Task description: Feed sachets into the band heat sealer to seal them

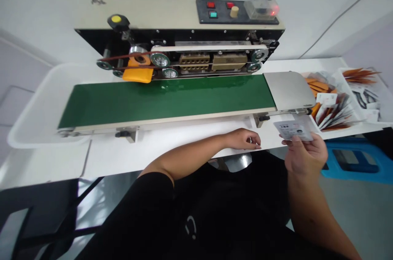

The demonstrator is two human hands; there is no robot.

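My right hand (305,154) is closed on a clear plastic pouch (294,129) with a printed label, holding it just below the grey metal feed plate (290,90) of a band sealing machine (184,43). My left hand (244,139) rests on the white table (172,145) near the front edge, fingers loosely curled, nothing visible in it. The green conveyor belt (166,98) runs left from the feed plate. An orange pouch (138,73) sits at the machine's left end, under the sealing band.
A white tray (37,108) stands at the conveyor's left end. At the right, white bins (337,108) hold orange and white pouches. A blue stool (356,161) stands below the table's right end. The control panel (227,10) has red and green buttons.
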